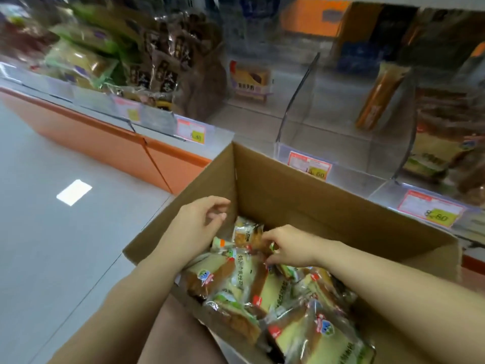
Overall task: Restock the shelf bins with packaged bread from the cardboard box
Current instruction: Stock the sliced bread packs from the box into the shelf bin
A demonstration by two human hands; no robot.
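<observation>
An open cardboard box (301, 195) sits low in front of me, holding several clear-wrapped bread packs (236, 279). My right hand (286, 248) reaches into the box, its fingers curled down onto the packs near a small pack (246, 232); whether it grips one I cannot tell. My left hand (202, 219) hovers over the box's left wall with loosely curled fingers and holds nothing. Behind the box stand clear acrylic shelf bins (328, 132), with one orange bread pack (380, 95) leaning in the middle bin.
A left bin is piled with green and brown bread packs (126, 53). Price tags (309, 165) line the shelf front. A purple-labelled box (250, 80) sits deep on the shelf. An orange shelf base (105, 143) borders the grey floor (52, 232) at left.
</observation>
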